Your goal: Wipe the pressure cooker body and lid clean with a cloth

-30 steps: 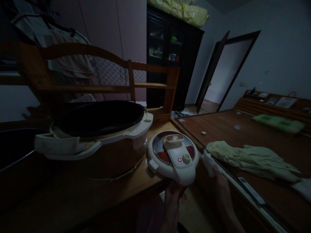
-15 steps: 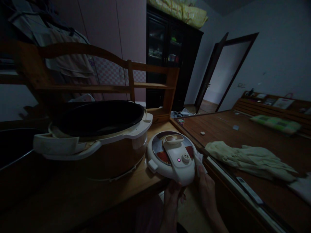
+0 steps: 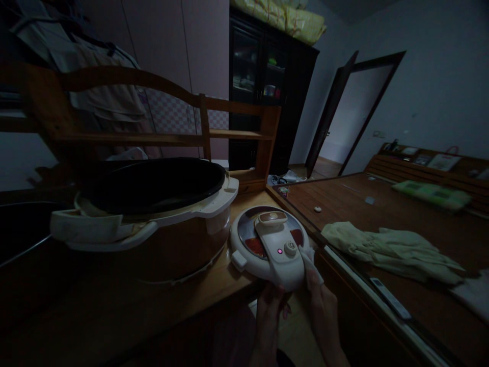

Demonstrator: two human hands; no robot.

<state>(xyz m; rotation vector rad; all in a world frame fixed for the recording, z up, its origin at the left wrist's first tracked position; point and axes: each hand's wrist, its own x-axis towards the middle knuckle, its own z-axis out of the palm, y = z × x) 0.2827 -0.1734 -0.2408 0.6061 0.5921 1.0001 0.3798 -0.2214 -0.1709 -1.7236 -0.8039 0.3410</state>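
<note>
The white pressure cooker lid (image 3: pixel 282 265) lies at the table's front right, its handle and valve facing up. My left hand (image 3: pixel 268 306) grips the lid's near edge from below, thumb on the rim. In my right hand (image 3: pixel 321 300) is a white tissue (image 3: pixel 312 265), pinched and pressed against the lid's right side near the valve. Left of the lid stands the cooker body (image 3: pixel 194 229), uncovered, with a black inner pot (image 3: pixel 219 181); the dim light hides what is inside it.
Behind the cooker rises a wooden shelf frame (image 3: pixel 206 122). A brown bed surface (image 3: pixel 344 196) spreads on the right, with a pale crumpled garment (image 3: pixel 385 250) and a remote-like device (image 3: pixel 390 298). Another dark vessel (image 3: pixel 23 224) sits at far left.
My right hand and the tissue have shifted slightly left and inward, onto the lid's top beside the valve. My left hand keeps its grip on the near edge.
</note>
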